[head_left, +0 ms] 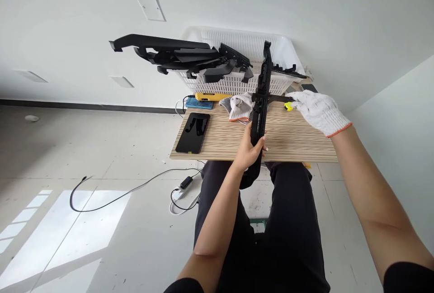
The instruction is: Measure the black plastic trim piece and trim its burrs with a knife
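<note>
While the bare left hand (250, 152) wraps the lower end of a long ribbed black plastic part (260, 113), the white-knit-gloved right hand (315, 108), off to its right, pinches a thin dark strip (280, 98) set crosswise to it. Part's long axis points away from body, over striped wood-grain tabletop (224, 138), toward white slatted plastic basket (233, 87).

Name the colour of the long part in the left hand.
Black; the long part shows best in the head view.

matt black plastic strip (260, 115), rough knitted cloth glove (320, 110), wood-look tabletop (288, 137), glossy phone screen (192, 133), smooth plastic basket (261, 36)
</note>
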A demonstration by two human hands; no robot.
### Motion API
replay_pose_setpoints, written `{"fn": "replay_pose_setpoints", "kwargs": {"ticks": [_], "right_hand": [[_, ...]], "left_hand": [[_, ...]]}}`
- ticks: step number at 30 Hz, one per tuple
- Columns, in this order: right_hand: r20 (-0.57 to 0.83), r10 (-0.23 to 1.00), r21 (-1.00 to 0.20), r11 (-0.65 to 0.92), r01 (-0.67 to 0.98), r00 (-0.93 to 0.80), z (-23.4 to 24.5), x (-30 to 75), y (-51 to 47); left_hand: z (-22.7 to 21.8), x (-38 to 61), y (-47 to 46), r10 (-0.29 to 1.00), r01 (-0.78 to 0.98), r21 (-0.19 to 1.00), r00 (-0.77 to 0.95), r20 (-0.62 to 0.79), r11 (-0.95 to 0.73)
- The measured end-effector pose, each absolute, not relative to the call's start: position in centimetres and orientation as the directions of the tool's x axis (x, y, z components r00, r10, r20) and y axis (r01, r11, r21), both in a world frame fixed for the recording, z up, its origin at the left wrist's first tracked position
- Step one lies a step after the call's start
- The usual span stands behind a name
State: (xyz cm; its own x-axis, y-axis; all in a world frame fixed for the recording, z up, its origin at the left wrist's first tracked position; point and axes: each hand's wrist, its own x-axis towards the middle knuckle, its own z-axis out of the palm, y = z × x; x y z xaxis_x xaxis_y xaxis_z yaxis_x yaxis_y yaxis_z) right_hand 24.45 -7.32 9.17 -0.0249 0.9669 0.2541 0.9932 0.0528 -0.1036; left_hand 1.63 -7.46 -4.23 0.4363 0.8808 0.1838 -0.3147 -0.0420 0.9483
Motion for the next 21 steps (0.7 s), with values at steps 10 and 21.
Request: {"fn": "replay_pose_setpoints", "kwargs": {"ticks": [10,21], "right_hand": [[0.273,0.957,-0.125,0.134,0.983,-0.096,7.6,26.5,-6.6],[0.226,0.968,-0.007,0.115,0.993,-0.11,8.5,26.2,-7.4]], "left_hand": [[-3.9,1.4,-7.5,0.87,-0.308,0.951,0.459,0.177,-0.031],[-3.7,1.5,-7.5,0.864,-0.311,0.95,0.479,0.155,0.002]]}}
